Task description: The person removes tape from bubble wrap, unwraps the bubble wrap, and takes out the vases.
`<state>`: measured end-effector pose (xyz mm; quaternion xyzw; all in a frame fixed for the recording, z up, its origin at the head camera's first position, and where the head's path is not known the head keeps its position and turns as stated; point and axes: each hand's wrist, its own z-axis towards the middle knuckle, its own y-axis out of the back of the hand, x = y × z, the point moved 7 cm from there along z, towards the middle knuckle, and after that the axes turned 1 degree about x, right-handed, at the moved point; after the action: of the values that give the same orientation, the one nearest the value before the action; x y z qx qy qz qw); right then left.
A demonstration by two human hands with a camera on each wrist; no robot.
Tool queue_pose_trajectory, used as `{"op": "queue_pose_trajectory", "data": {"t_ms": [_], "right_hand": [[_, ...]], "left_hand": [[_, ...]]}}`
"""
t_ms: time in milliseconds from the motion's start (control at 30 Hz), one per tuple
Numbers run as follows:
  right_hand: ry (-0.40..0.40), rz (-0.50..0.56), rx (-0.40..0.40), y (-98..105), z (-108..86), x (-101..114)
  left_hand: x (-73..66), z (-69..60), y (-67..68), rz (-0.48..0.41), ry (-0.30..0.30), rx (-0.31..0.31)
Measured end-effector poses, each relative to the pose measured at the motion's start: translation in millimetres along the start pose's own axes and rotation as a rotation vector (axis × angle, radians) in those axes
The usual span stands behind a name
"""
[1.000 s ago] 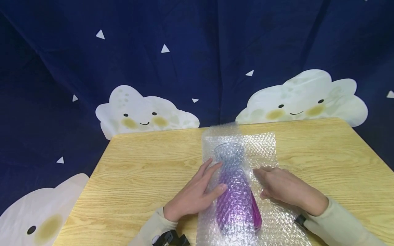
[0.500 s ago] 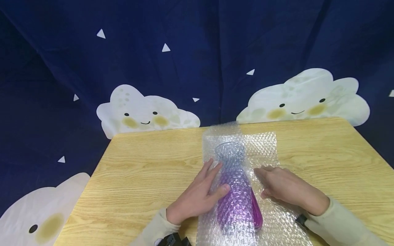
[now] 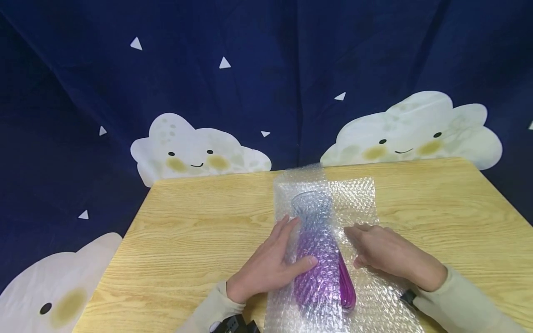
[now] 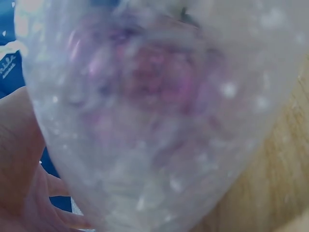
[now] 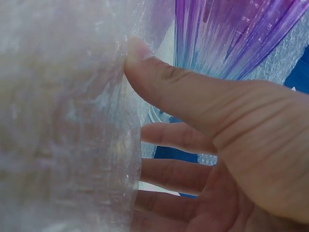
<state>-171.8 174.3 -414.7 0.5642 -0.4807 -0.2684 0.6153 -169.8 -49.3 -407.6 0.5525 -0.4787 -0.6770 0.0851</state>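
In the head view a purple-and-blue ribbed vase (image 3: 318,259) lies on bubble wrap (image 3: 354,199), its rim toward the table's far side. One layer of wrap covers most of it; a purple strip shows bare on its right. My left hand (image 3: 270,263) rests on the covered vase from the left, fingers extended, thumb across the top. My right hand (image 3: 387,254) pinches the wrap right of the vase. The right wrist view shows my thumb (image 5: 169,87) and fingers of the right hand at the edge of the sheet. Wrap fills most of the left wrist view.
The wooden table (image 3: 200,222) spreads out on both sides of the wrap. Behind it hangs a dark blue curtain (image 3: 250,83) with white clouds and small triangles. Black devices (image 3: 235,323) are strapped at the wrists.
My left thumb has slid slightly right and down over the covered vase. The right hand has stayed nearly still, and the wrap lies much as before.
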Motion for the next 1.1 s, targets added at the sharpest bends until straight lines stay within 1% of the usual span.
{"op": "queue_pose_trajectory", "data": {"t_ms": [233, 400, 700, 1100], "right_hand": [[0.022, -0.021, -0.022, 1.2, 0.4, 1.3], [0.024, -0.035, -0.027, 1.6, -0.4, 1.3], [0.020, -0.032, -0.016, 0.7, -1.4, 0.7], [-0.001, -0.025, 0.000, -0.1, -0.8, -0.5]], "left_hand": [[0.0, 0.2, 2.0, 0.017, 0.025, 0.004], [0.2, -0.2, 3.1, 0.024, 0.046, 0.015], [1.3, -0.7, 6.5, 0.014, 0.044, 0.012], [4.8, -1.2, 8.8, -0.002, 0.065, 0.009]]}}
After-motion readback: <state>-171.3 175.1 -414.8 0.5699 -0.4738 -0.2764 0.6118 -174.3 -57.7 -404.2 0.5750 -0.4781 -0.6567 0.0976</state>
